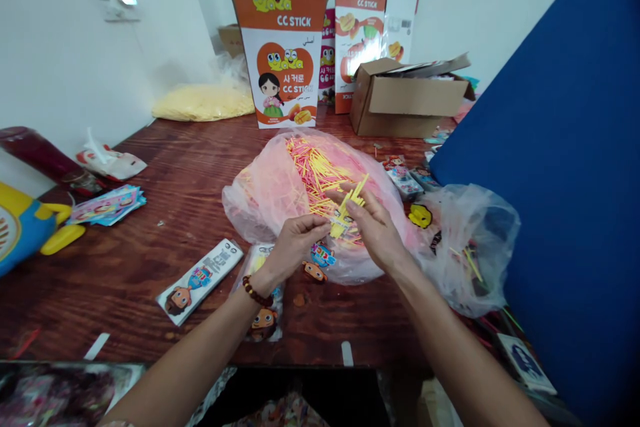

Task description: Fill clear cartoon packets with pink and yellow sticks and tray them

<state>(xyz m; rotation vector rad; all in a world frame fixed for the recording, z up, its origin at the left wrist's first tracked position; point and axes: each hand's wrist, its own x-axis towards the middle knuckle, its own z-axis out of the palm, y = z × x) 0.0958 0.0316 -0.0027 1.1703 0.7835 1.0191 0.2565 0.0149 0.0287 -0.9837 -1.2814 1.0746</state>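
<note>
In the head view my right hand point(377, 230) holds a small bunch of thin yellow sticks point(354, 195) between thumb and fingers. My left hand point(295, 243) is closed, its fingertips pinching the edge of a see-through printed packet point(323, 255) with a cartoon face; the sticks' lower ends are at this packet. How far they sit inside it, I cannot tell. Beneath both hands lies a big open plastic bag point(270, 183), full of loose pink and yellow sticks point(320, 170). A filled printed packet point(264, 323) is partly hidden under my left wrist.
A stack of flat packets point(200, 280) lies at the left front. An orange-and-white carton point(283, 47) and an open brown box point(400, 107) stand behind the bag. To the right are a crumpled plastic bag point(470, 240) and a blue panel point(550, 147). A yellow bag point(205, 101) lies behind left.
</note>
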